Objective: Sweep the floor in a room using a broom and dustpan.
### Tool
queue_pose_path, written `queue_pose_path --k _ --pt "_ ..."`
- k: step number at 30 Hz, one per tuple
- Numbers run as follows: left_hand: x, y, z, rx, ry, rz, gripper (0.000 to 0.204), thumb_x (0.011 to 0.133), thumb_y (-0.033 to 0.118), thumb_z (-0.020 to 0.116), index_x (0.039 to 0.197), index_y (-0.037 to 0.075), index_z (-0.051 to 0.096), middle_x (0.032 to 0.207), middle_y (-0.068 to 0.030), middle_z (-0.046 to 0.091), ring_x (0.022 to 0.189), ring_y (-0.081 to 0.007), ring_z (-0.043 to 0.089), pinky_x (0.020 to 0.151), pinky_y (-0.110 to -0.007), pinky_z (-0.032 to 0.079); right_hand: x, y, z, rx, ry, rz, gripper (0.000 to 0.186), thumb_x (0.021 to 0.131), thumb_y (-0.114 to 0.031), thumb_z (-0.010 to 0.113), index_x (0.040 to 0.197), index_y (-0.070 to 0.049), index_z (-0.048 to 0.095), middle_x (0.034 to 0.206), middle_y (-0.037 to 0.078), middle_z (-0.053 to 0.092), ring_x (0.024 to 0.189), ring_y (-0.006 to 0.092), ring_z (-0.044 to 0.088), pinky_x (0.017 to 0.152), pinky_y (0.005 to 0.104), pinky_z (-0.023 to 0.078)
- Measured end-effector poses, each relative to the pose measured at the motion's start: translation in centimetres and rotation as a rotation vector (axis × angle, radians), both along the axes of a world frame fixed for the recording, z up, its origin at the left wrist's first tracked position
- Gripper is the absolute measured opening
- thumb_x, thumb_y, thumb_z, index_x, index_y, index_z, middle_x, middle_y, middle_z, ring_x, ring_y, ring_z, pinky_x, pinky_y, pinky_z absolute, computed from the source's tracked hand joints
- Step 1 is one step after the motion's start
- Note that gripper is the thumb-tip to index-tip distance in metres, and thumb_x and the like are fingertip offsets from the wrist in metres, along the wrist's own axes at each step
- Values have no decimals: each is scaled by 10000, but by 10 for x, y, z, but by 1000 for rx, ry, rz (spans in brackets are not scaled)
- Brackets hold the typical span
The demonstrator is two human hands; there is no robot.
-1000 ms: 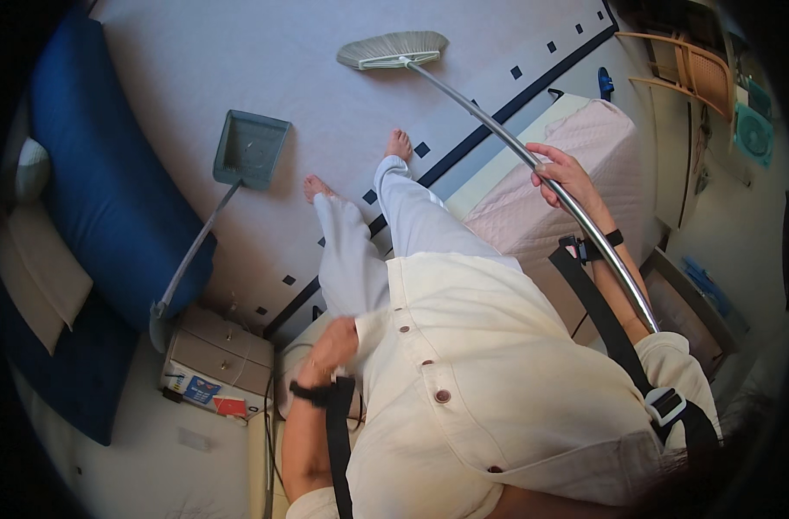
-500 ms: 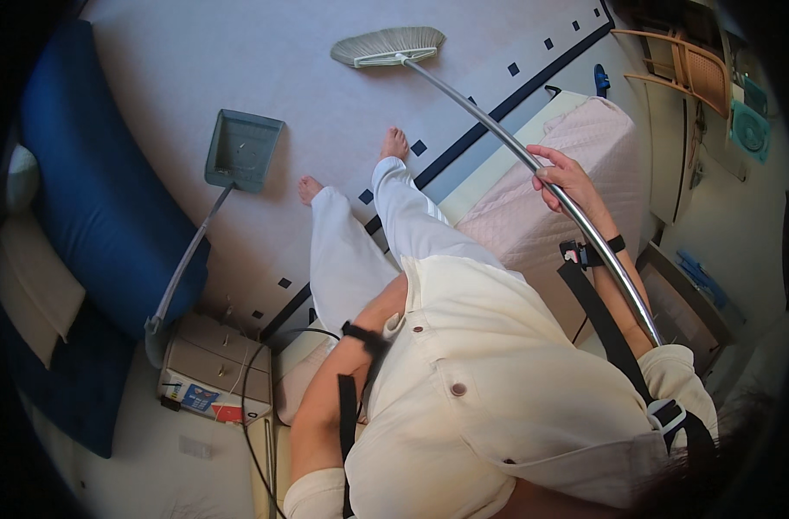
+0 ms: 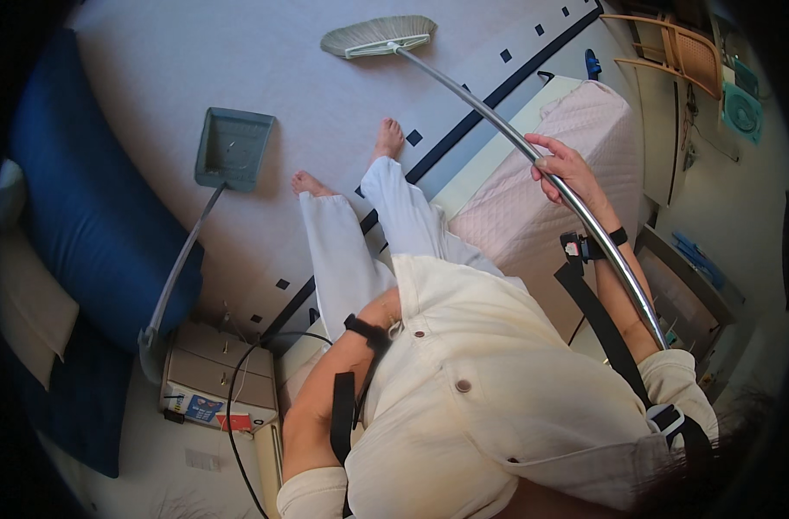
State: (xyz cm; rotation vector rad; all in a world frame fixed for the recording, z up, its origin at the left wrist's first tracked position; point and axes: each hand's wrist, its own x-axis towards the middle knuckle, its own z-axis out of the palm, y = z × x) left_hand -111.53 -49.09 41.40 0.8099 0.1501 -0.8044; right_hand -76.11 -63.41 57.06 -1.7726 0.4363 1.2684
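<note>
A broom [image 3: 379, 38] with grey-green bristles rests on the floor at the far middle. Its long metal handle slants back toward me on the right. Around that handle, partway along, my right hand [image 3: 570, 173] is closed, with the index finger stretched out and the thumb across the pole. My left hand [image 3: 384, 310] is close to my body beside the hem of my cream shirt. The shirt hides its fingers. On the floor at left lies a grey dustpan [image 3: 233, 149], with small bits in its tray. Its long handle leans toward a bedside cabinet.
A blue sofa or bed [image 3: 92, 190] with cushions runs along the left side. At right stands a bed with a pink quilted cover [image 3: 542, 177]. A wooden chair [image 3: 693, 56] and a teal fan [image 3: 742, 112] are farther right. A drawer cabinet [image 3: 221, 363] stands at lower left, a black cable [image 3: 232, 415] beside it.
The view has shifted a little, so the broom and dustpan appear slightly farther left. My right hand keeps its hold on the broom handle.
</note>
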Motion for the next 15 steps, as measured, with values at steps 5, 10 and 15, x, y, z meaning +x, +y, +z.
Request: queue_pose_path --k 5,10,15 --pt "19 58 54 -101 -105 -54 456 798 213 641 1216 55 551 1267 -120 528 1134 -233 491 1014 -307 336 3 -3 -4 -2 -3 23 494 846 -71 477 1320 -2 358 708 62 557 399 67 497 322 184 376" --pt "34 65 63 -59 24 -113 445 797 202 639 1207 53 556 1259 -122 533 1131 -233 492 1007 -305 341 2 -3 -4 -7 -5 -6 496 843 -67 470 1323 -12 358 711 63 553 402 66 495 325 184 379" --pt "42 74 72 -15 148 -162 434 796 191 637 1199 51 561 1252 -125 538 1128 -234 493 999 -303 346 3 -10 -8 0 19 -13 496 849 -62 463 1330 -18 351 709 57 552 413 66 502 330 183 386"
